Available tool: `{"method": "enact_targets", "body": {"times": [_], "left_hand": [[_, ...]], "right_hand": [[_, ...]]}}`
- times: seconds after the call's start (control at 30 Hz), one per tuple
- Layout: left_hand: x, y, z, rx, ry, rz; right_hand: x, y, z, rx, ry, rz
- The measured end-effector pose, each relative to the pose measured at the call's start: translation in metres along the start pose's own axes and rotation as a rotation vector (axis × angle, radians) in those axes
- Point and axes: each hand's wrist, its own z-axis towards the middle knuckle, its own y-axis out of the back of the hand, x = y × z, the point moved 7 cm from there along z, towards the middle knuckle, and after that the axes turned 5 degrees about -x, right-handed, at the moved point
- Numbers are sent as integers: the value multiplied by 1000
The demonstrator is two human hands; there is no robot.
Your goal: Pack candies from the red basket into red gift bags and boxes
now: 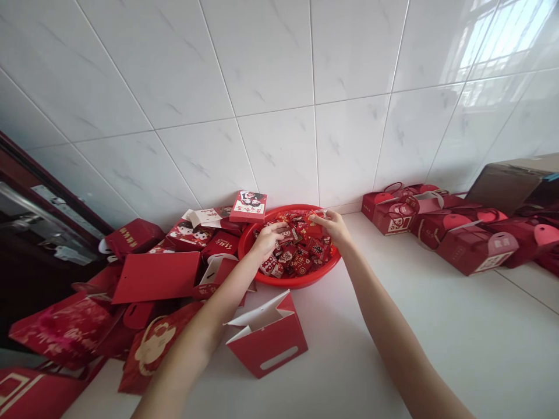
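Observation:
A red plastic basket [290,281] holds a heap of small wrapped candies [301,263], mostly red with printed characters. Over the left part of the heap, my left hand [267,240] has its fingers bent around a small red wrapped candy [285,234]. At the basket's right rim my right hand [333,226] pinches a red wrapped candy with a shiny end [318,217]. Just in front of the basket stands a red paper gift box [273,343], its top open and white inside; neither hand touches it.
Many red gift boxes and bags [159,276] are piled at the left. A printed red box [248,206] leans behind the basket. Several handled red boxes [474,247] stand at the right, before a brown carton [502,186]. A tiled wall [279,151] rises behind.

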Motion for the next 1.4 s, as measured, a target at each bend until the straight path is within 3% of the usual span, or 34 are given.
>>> {"method": "enact_targets", "body": {"times": [0.4,0.9,1.1,1.23,1.4], "left_hand": [[11,19,11,-180,-23,232],[4,9,8,-86,-206,431],[-8,4,1,-72,-308,266],[-19,0,-11,-57,-363,114],[-37,11,-33,-72,-396,-75]], "right_hand": [[-4,-2,3,73,34,-54],[-1,-7,2,118,75,-95],[-1,-10,2,165,76,-120],[1,-18,-7,271,32,-83],[11,-37,-21,394,51,-60]]}}
